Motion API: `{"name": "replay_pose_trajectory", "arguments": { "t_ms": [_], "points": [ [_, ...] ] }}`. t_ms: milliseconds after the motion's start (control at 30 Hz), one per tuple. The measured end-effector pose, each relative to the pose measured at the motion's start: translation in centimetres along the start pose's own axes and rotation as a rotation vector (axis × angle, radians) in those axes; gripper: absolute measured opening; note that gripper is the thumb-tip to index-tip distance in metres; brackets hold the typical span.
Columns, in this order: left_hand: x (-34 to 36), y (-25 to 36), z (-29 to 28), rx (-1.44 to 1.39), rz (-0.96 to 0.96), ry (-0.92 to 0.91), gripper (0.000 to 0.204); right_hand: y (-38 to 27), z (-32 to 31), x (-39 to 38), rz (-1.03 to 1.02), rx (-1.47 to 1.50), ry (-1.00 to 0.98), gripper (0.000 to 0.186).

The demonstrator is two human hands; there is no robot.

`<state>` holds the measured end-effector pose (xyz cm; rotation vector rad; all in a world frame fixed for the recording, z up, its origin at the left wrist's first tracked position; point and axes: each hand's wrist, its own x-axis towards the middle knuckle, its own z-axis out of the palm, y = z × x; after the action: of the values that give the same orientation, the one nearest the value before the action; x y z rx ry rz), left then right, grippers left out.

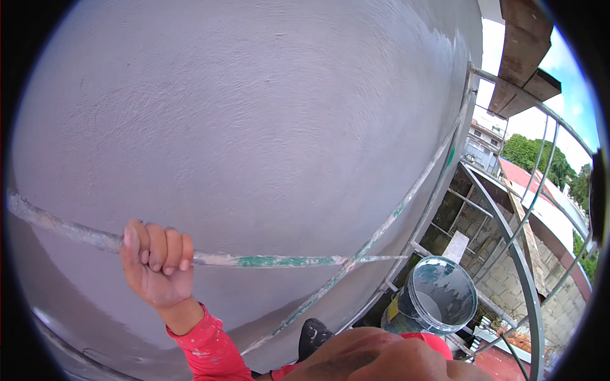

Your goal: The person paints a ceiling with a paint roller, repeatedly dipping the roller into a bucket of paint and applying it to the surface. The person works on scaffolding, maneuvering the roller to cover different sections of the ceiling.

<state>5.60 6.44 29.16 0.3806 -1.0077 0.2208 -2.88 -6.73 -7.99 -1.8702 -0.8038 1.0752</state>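
Observation:
My left hand [159, 263], in a red sleeve [208, 346] spattered with pale specks, is closed round a scaffold brace [279, 261]. The pipe is smeared with grey and shows patches of green paint. It runs across in front of a freshly coated grey wall [254, 127], whose surface carries curved tool marks. My right hand is not in view. To the lower right stands a dark bucket [413, 305] with grey paste [429, 306] inside and streaks of it on the inner wall. A pale flat piece [455, 246] sticks up behind its rim; its kind is unclear.
A second brace [397, 209] crosses the first at the right. Scaffold frame tubes [524, 267] rise beyond the bucket, with wooden planks [518, 57] overhead. A dark shoe [313, 335] shows below. Past the scaffold are a block wall [502, 238], roofs and trees [530, 155].

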Motion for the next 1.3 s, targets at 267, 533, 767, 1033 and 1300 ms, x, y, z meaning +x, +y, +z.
{"name": "replay_pose_trajectory", "arguments": {
  "t_ms": [267, 533, 767, 1033, 1300],
  "points": [
    [0.2, 0.1, -0.4, 0.006, -0.022, -0.042, 0.036, 0.1, 1.0, 1.1, 0.002, 0.018, -0.066, 0.028],
    [0.1, 0.1, -0.7, -0.004, -0.023, -0.013, 0.036, 0.1, 1.9, 1.4, -0.025, 0.058, -0.118, 0.028],
    [0.1, 0.1, -0.9, 0.02, -0.021, -0.046, 0.035, -0.1, 2.5, 2.0, -0.046, 0.083, -0.147, 0.028],
    [0.4, 0.2, -0.8, 0.05, -0.025, -0.114, 0.037, -0.3, 3.2, 2.4, -0.076, 0.106, -0.182, 0.028],
    [0.2, 0.5, -1.3, 0.023, -0.058, -0.13, 0.034, -0.5, 4.3, 2.5, -0.1, 0.105, -0.193, 0.028]
  ]
}}
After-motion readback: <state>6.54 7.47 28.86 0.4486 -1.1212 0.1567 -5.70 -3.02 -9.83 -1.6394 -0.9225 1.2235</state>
